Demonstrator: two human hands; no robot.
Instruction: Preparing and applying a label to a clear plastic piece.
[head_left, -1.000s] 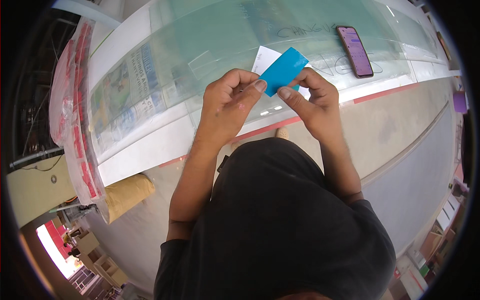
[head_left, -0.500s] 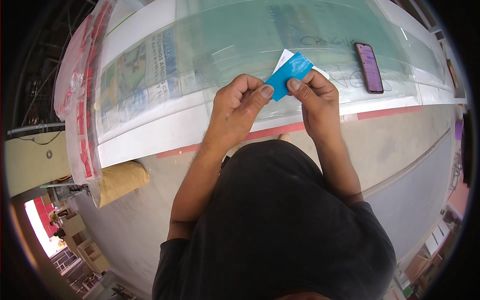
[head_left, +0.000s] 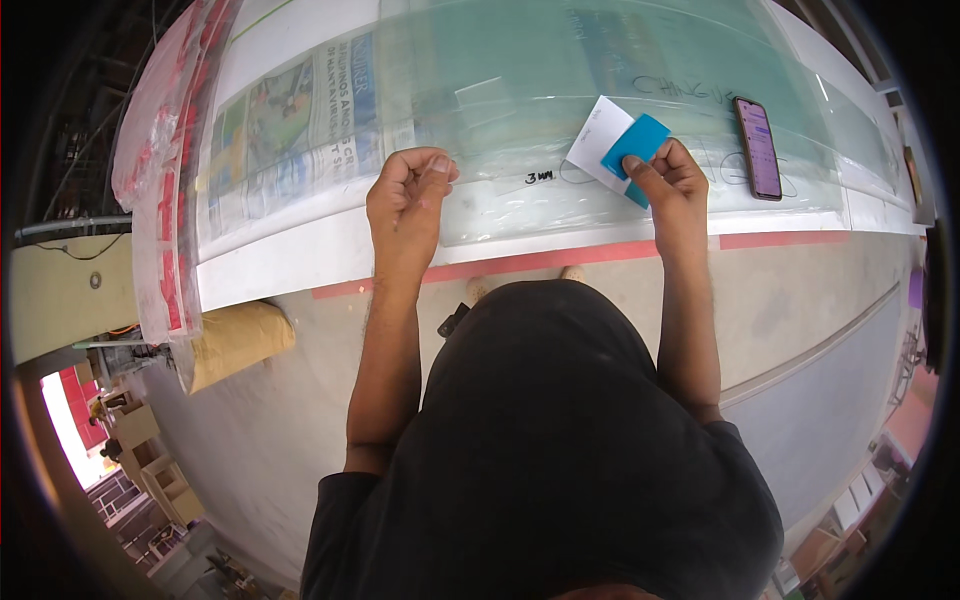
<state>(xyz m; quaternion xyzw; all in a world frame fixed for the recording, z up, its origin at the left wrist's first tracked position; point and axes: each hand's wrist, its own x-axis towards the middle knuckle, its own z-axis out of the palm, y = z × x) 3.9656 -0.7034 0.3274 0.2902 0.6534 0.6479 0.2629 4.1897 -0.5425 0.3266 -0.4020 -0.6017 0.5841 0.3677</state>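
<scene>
My right hand [head_left: 672, 182] pinches a small glossy blue card [head_left: 640, 141] between thumb and fingers, over the table's near edge. A white card [head_left: 593, 138] with small faint print sticks out behind the blue one, fanned to its left and held in the same grip. To the left, my left hand [head_left: 412, 192] is raised apart from the cards. Its thumb presses against the curled index finger, and I cannot make out anything in that pinch. The phone [head_left: 759, 148] lies lit on the table, right of my right hand.
Clear plastic sheeting [head_left: 500, 200] covers the white table [head_left: 290, 272], with handwriting on it and a newspaper [head_left: 300, 120] underneath. Clear wrap with red stripes [head_left: 168, 220] hangs over the left edge. A brown paper roll [head_left: 240, 347] stands below it.
My left hand has let go of the blue card and moved left. My right hand has shifted right with both cards, and more of the white card shows.
</scene>
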